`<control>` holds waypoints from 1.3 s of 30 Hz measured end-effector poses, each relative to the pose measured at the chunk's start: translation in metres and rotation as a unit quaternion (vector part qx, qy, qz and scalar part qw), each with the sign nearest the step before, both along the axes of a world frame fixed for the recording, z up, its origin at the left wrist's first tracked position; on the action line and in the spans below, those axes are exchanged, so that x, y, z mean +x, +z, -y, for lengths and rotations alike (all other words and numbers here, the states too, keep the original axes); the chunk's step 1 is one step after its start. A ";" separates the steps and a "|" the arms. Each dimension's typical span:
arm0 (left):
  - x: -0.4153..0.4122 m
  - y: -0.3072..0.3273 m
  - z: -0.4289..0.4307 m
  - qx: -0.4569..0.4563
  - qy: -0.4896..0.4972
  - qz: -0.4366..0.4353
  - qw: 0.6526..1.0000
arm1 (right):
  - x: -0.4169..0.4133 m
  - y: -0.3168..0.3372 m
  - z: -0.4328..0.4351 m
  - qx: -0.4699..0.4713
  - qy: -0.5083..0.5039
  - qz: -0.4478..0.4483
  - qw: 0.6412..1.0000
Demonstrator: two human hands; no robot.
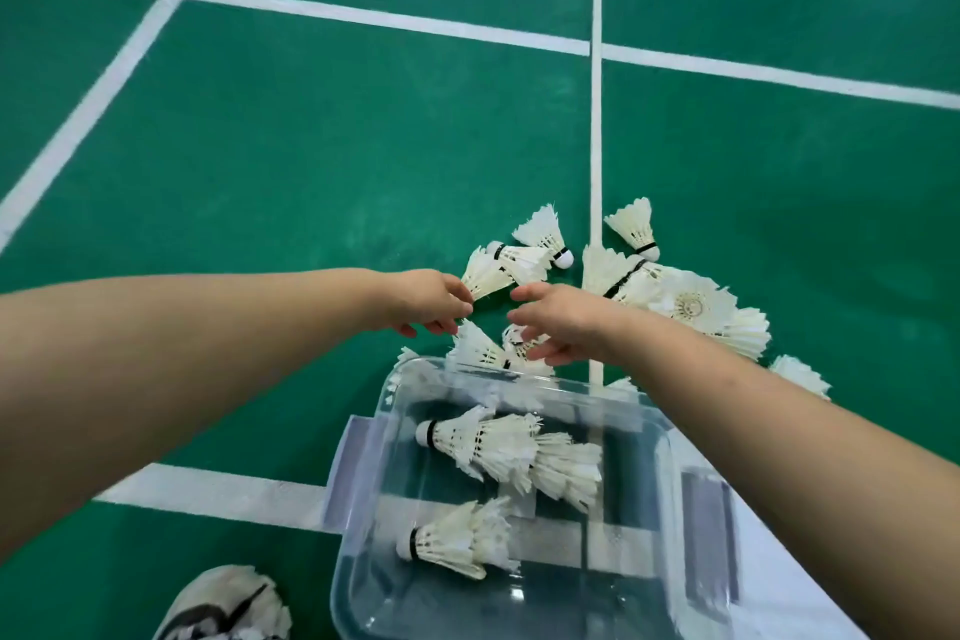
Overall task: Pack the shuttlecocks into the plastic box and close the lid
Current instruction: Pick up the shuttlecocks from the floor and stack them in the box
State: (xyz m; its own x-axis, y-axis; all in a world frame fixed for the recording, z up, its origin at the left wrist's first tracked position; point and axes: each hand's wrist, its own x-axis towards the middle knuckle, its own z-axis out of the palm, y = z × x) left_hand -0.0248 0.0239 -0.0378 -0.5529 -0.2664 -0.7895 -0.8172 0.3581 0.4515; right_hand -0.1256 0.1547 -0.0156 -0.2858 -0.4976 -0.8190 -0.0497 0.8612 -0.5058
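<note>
Two hands (431, 299) (563, 322) (one shuttlecock (485, 278)) beyond box (359, 530)

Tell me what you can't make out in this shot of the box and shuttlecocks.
Head view:
- Box: near end cut off by the bottom edge.
- Shoe: mostly cut off by the bottom edge.
- Shuttlecocks behind the box: partly hidden by its rim and the right hand.
- Right hand's grip: palm faces away, so unclear.
</note>
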 end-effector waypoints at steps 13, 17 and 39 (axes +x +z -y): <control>-0.007 -0.022 -0.007 -0.035 0.049 -0.090 0.994 | -0.011 -0.030 -0.001 -0.042 -0.079 -0.130 0.987; -0.005 -0.017 -0.016 -0.053 -0.052 -0.069 0.995 | -0.006 -0.021 -0.006 -0.079 -0.081 -0.174 0.978; 0.020 0.101 -0.063 -0.280 -0.147 -0.326 0.891 | 0.037 0.063 -0.121 -0.304 -0.204 -0.202 0.908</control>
State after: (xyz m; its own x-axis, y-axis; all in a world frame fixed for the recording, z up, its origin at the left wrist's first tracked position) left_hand -0.0043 0.0872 0.0630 -0.9562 -0.2857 -0.0632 -0.2802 0.8317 0.4794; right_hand -0.0888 0.2753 0.0470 -0.7640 -0.6081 -0.2155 -0.0772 0.4178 -0.9053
